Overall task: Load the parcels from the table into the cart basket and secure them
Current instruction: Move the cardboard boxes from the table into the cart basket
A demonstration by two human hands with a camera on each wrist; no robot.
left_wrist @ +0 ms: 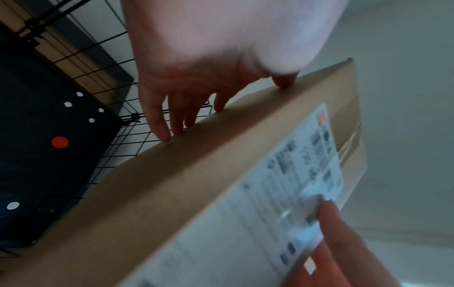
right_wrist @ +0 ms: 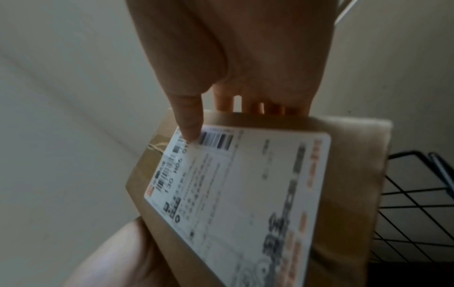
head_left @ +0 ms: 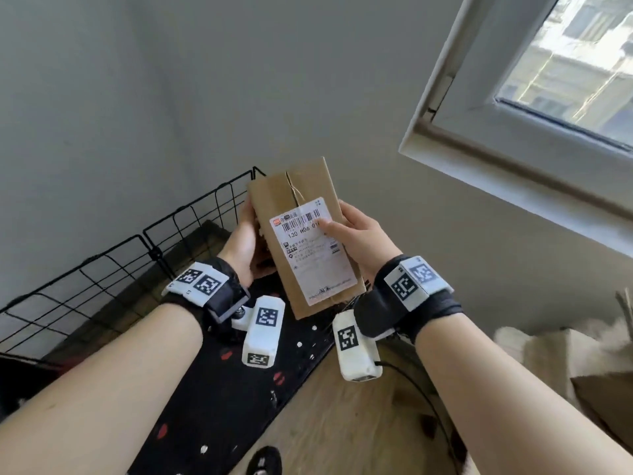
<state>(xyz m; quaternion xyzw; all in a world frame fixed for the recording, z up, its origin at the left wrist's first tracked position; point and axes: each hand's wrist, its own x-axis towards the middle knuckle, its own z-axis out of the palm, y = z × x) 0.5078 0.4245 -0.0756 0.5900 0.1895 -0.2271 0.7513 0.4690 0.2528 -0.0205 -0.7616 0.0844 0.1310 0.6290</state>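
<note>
Two hands (head_left: 243, 234) (head_left: 359, 234) grip one parcel (head_left: 301, 214).

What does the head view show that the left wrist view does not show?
Only the head view shows the window, both wrist bands and the whole cardboard parcel. Only the left wrist view shows the left hand fingertips lying along the parcel's side edge. Both show the shipping label, the right hand thumb on it, and the wire basket.

Your head view is sharp, daylit from the window (head_left: 561, 73) at far right. Both wrist views are dimmer and blurred, with the shipping label (left_wrist: 282, 194) smeared and straight edges bending outward.
</note>
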